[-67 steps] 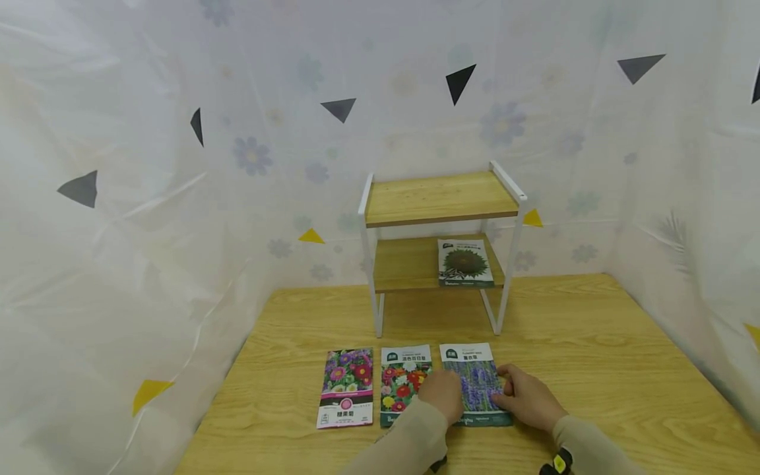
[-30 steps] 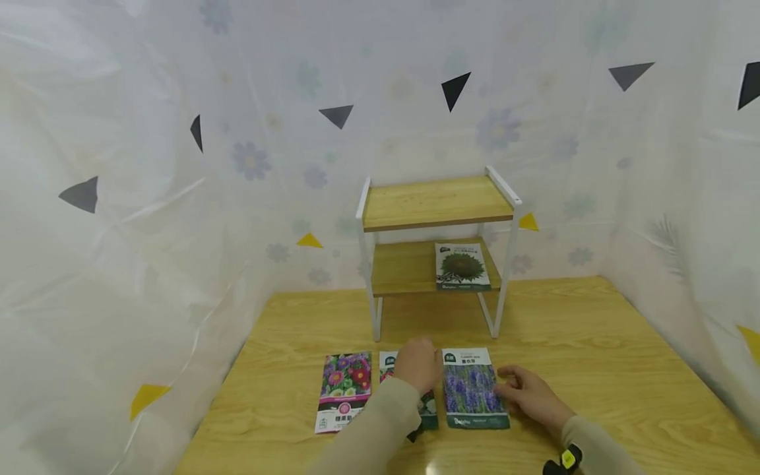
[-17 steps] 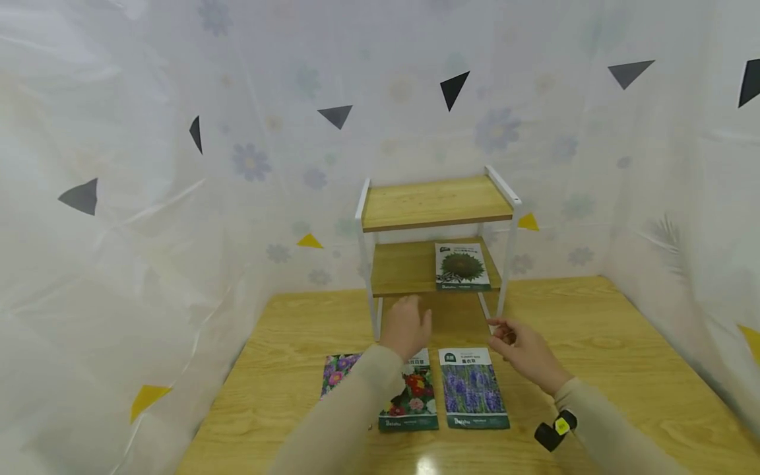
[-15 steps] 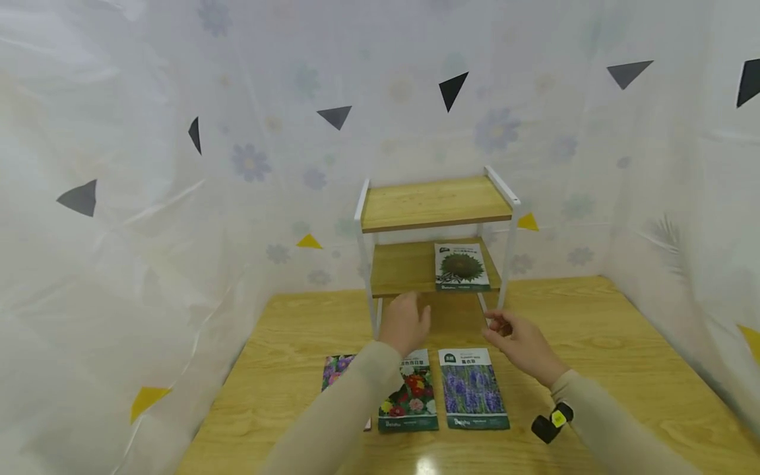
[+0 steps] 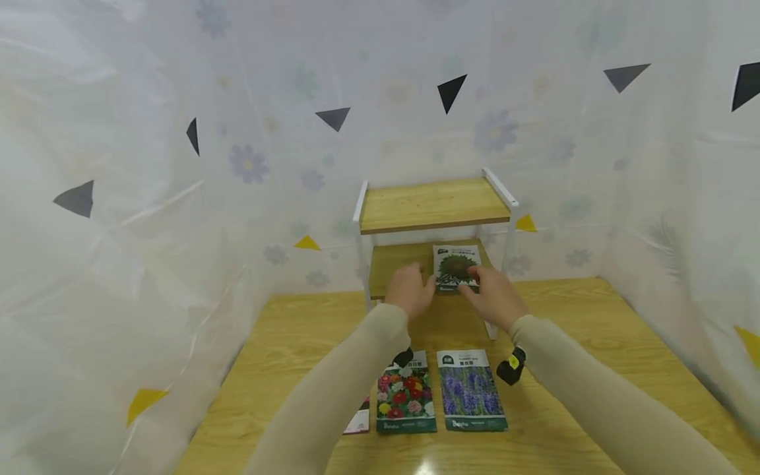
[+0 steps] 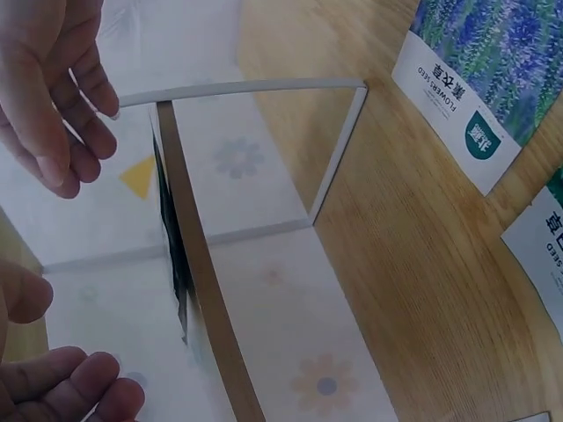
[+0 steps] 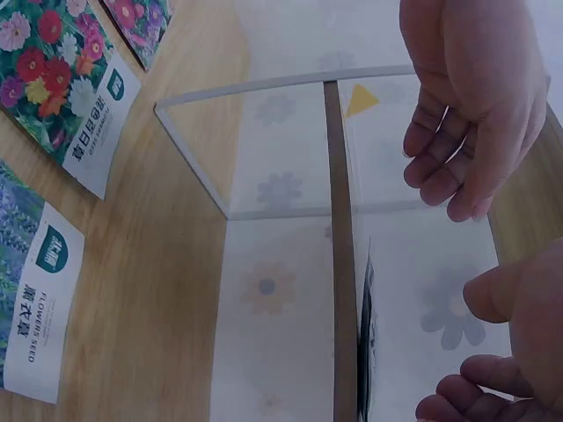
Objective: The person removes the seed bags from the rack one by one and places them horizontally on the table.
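A sunflower seed packet (image 5: 456, 265) lies on the middle board (image 5: 394, 264) of a small two-tier shelf; in the left wrist view it shows edge-on. My left hand (image 5: 411, 290) is at the front of that board, just left of the packet, fingers loosely bent and holding nothing. To the packet's right, my right hand (image 5: 494, 298) overlaps its lower corner in the head view, with thumb and fingers apart. Both wrist views show a gap between each hand's thumb and fingers, above the board's brown front edge (image 7: 341, 264).
On the table in front of the shelf lie a lavender packet (image 5: 472, 390), a zinnia packet (image 5: 406, 399) and a pink-banded flower packet (image 5: 359, 421) mostly hidden by my left sleeve. The shelf's top board (image 5: 436, 203) overhangs the packet. Patterned sheeting (image 5: 285, 165) surrounds the table.
Both hands have left the table packets and moved forward and up to the shelf's middle board. My right hand has come in from the lavender packet's right side. The packets stay in place.
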A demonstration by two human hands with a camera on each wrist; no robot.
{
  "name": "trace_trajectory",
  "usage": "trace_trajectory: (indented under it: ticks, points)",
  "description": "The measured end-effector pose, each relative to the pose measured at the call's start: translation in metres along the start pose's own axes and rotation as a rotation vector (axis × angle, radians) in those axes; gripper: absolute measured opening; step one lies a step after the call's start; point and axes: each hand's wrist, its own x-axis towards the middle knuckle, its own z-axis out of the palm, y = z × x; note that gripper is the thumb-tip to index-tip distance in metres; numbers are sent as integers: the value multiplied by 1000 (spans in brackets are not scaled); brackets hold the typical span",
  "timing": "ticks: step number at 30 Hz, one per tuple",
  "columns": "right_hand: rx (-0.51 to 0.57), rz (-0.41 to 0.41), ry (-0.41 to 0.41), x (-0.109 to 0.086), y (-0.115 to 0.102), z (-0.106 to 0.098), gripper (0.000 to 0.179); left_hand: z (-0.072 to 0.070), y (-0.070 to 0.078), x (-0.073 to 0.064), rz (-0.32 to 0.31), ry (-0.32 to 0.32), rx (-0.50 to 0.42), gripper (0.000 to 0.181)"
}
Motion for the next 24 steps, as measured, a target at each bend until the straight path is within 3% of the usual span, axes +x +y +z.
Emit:
trace_trajectory:
  ticks: [7, 11, 14, 24]
  points:
    - [-83, 79, -29, 25, -4, 1, 61, 9, 5, 18, -31, -38, -14, 40]
    - [-125, 117, -34, 34, -6, 1, 59, 16, 5, 27, -51, -92, -30, 33]
    - [-155, 149, -53, 41, -7, 1, 58, 22, 3, 33, -70, -122, -62, 38]
    - [-213, 232, -122, 60, -1, 6, 61, 43, -1, 49, -86, -102, -47, 49]
